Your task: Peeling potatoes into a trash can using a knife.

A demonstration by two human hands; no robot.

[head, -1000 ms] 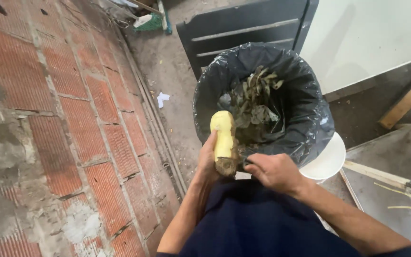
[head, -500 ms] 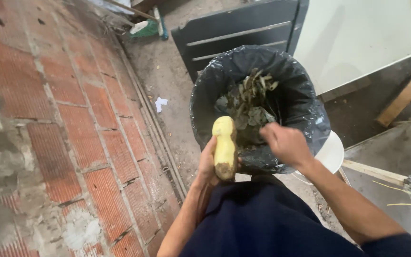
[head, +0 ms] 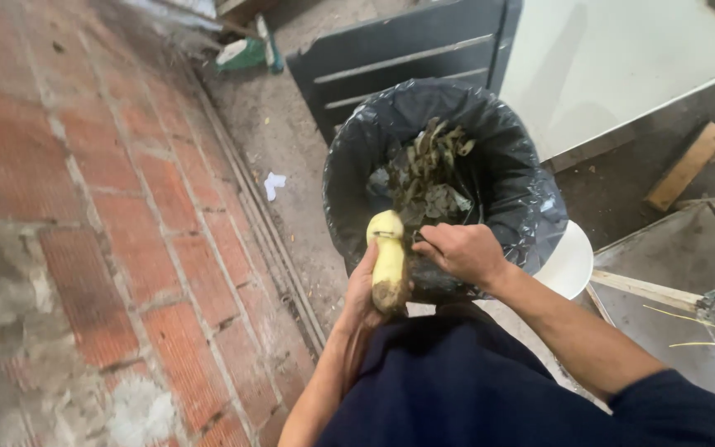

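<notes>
The pale yellow root (head: 388,261) could slip from the left hand (head: 363,291) and drop to the dirty floor (head: 291,157) — the grip looks loose, only wrapped around its lower, soil-darkened end. The root stands nearly upright over the near rim of the black-lined bin (head: 531,182), just above the leafy scraps (head: 428,170). The right hand (head: 461,251) is curled just beside it, fingertips pinched at the upper part — whether on peel, I cannot tell.

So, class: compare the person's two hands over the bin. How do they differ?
The left hand grips a pale yellow root upright; the right hand holds nothing I can make out, with its fingers curled beside the root's top. The left sits lower, the right nearer the black bin. Both are bare.
</notes>
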